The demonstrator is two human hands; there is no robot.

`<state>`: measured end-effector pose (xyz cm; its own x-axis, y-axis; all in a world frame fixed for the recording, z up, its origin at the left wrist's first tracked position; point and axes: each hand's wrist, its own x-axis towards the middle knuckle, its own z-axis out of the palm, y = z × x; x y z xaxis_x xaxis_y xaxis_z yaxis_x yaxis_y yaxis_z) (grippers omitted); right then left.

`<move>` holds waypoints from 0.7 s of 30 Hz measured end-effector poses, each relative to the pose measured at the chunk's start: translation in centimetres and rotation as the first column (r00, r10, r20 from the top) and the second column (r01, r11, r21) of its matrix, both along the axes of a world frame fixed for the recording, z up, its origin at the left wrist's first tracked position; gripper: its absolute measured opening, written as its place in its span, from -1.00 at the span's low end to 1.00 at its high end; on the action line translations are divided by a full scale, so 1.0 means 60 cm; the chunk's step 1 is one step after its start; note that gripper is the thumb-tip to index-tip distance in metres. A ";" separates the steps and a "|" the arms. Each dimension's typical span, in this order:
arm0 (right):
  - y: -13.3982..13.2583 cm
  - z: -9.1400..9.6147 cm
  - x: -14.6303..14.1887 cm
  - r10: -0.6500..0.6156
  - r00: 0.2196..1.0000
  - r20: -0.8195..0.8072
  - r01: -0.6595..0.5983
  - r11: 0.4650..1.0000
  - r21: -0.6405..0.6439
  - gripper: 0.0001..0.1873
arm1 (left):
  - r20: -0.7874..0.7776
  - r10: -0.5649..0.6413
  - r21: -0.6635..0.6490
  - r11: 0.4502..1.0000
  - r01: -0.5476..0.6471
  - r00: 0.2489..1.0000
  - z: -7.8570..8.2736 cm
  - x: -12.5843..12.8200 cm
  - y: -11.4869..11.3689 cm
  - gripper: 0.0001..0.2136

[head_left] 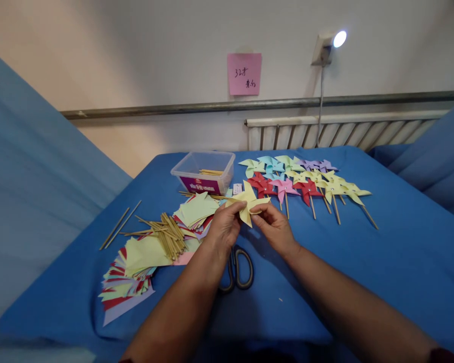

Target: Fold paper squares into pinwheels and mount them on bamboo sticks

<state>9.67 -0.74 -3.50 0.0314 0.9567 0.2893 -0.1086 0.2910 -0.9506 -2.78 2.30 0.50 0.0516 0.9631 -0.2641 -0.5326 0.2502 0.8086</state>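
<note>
A pale yellow paper pinwheel [248, 200] is held up over the middle of the table, its blades folded in toward the centre. My left hand [227, 222] grips it from the left, thumb near the centre. On the right side, my right hand [274, 226] pinches the edge of a blade between thumb and fingers. No stick shows on this pinwheel. Below my hands lies a pair of scissors [244, 267] with dark handles, its blades hidden behind my left hand. A small white box [237, 189] sits just behind the pinwheel.
Finished pinwheels on sticks [283, 187] lie in rows at the back right. Left of my hands are a heap of wooden sticks [168, 236], stacks of coloured paper [124, 282] and a clear plastic tub [204, 171]. Two sticks [119, 227] lie apart at far left.
</note>
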 end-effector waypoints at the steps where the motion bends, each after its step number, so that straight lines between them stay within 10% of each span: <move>1: 0.001 0.001 0.001 -0.002 0.999 -0.032 0.001 1.000 -0.023 -0.84 | -0.005 -0.003 0.004 1.000 0.003 1.000 -0.001 0.002 -0.002 -0.71; 21: 0.010 0.004 0.007 -0.222 0.975 -0.013 0.220 0.972 -0.076 -0.75 | -0.215 0.040 0.082 0.996 -0.023 0.976 -0.010 0.017 -0.011 -0.75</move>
<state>10.07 -0.15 -3.24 0.2498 0.9442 0.2148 -0.0699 0.2389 -0.9685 -1.76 1.65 -0.07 -0.0291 0.9816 -0.1889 -0.3495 0.1670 0.9219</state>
